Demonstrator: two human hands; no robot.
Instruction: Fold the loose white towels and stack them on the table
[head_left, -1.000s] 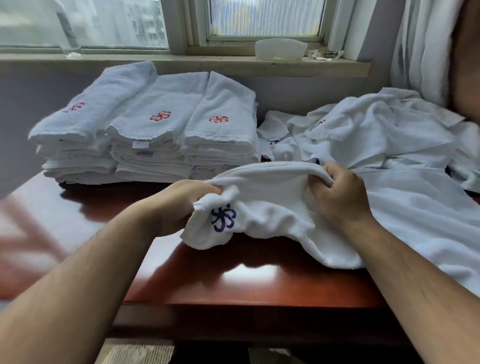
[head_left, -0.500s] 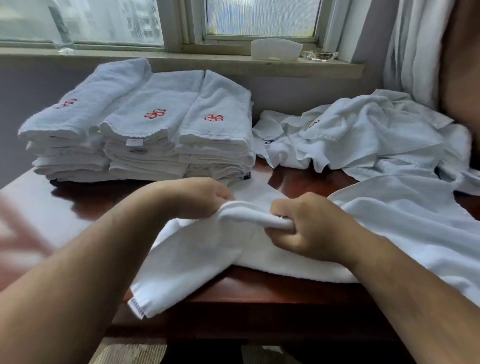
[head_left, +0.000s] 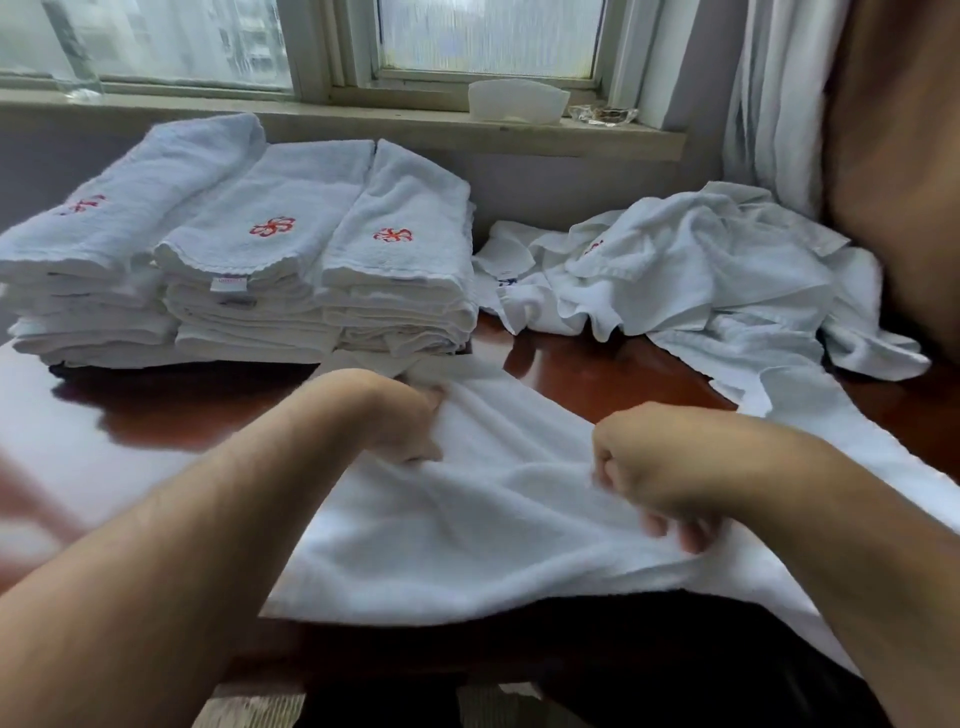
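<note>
As hands grip, towel lies crosswise

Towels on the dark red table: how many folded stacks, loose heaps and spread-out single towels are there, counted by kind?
Stacks of folded white terry towels: 3
Heap of loose crumpled white towels: 1
Spread white towel, gripped by the left hand and right hand: 1
Total: 5
</note>
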